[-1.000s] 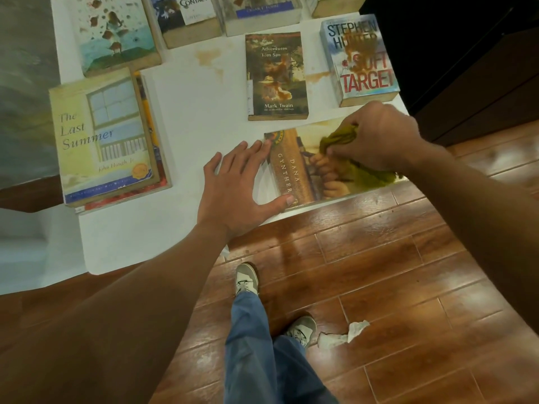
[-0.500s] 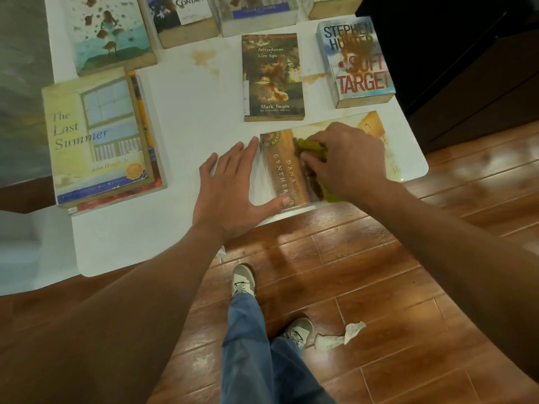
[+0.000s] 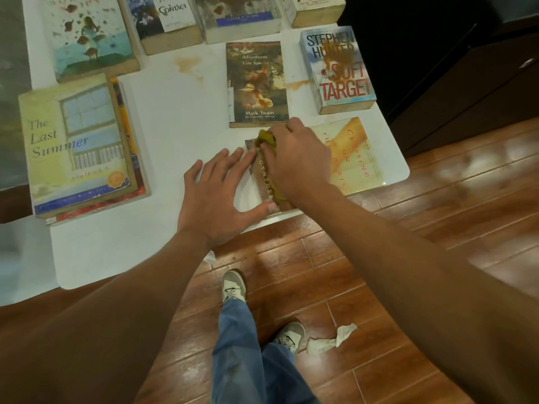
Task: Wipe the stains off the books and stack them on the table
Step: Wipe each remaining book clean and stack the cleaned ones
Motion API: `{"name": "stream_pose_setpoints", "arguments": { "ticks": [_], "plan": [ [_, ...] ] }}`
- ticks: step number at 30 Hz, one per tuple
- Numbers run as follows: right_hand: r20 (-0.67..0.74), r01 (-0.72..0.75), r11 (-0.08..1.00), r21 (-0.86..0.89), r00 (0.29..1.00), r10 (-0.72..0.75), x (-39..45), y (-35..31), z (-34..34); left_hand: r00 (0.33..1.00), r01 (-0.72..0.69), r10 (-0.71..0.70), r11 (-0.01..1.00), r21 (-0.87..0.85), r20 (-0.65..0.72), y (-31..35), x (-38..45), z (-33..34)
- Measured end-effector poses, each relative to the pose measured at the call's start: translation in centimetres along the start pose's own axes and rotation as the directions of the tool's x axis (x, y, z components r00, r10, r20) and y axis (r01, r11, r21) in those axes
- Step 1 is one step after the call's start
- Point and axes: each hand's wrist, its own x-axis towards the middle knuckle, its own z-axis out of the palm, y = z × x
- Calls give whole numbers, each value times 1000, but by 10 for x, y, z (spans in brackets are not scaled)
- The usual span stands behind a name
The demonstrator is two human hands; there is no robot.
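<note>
A cream and orange book [image 3: 354, 154] lies sideways at the near right edge of the white table [image 3: 180, 118]. My right hand [image 3: 297, 163] grips a yellow-green cloth [image 3: 266, 139] and presses it on the book's left part, near the brown spine strip. My left hand [image 3: 217, 193] lies flat with straight fingers against the book's left edge, thumb at its near corner. Stained books lie beyond: a dark Mark Twain book [image 3: 256, 83] and the "Soft Target" book [image 3: 338, 68]. "The Last Summer" [image 3: 75, 141] tops a small stack at the left.
More stained books [image 3: 166, 21] line the table's far side. Brown stains [image 3: 188, 65] mark the tabletop. Crumpled tissue [image 3: 332, 339] lies on the wooden floor by my feet. A dark cabinet [image 3: 466, 68] stands at the right.
My right hand has slid the cloth leftward across the book, from its right part to the spine side. My left hand has kept its place at the book's left edge.
</note>
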Motion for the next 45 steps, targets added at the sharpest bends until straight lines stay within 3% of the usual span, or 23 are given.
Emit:
{"name": "stream_pose_setpoints", "arguments": {
  "ticks": [2,7,10,16,24,28,32,38,45],
  "plan": [
    [-3,-19,1000,-7,1000,19,1,15,-5,1000,0,0,1000,-7,-4,1,1,0],
    [-63,-286,958,-38,957,283,6,80,-29,1000,-4,4,1000,-16,0,-1,1,-1],
    [-95,-355,932,-80,933,347,5,105,-37,1000,-6,6,1000,-21,2,-2,2,0],
    [-83,-353,933,-69,934,348,8,82,-28,1000,-25,25,1000,-18,-15,0,0,-2],
    [11,-107,994,20,994,107,-1,-13,3,1000,25,-26,997,-79,-11,0,-1,-1],
    [32,-39,999,16,999,38,-4,-20,3,1000,1,-2,999,-38,-8,0,1,-2],
    [41,-90,994,56,995,88,2,16,-12,1000,-4,4,1000,13,-30,-2,0,-1],
    [-58,-279,954,-110,960,274,-4,104,-38,999,-2,2,1000,-5,-34,1,0,0],
    [-120,-329,930,-164,942,313,-5,102,-30,999,23,-24,999,-26,-39,1,1,0]
  ]
}}
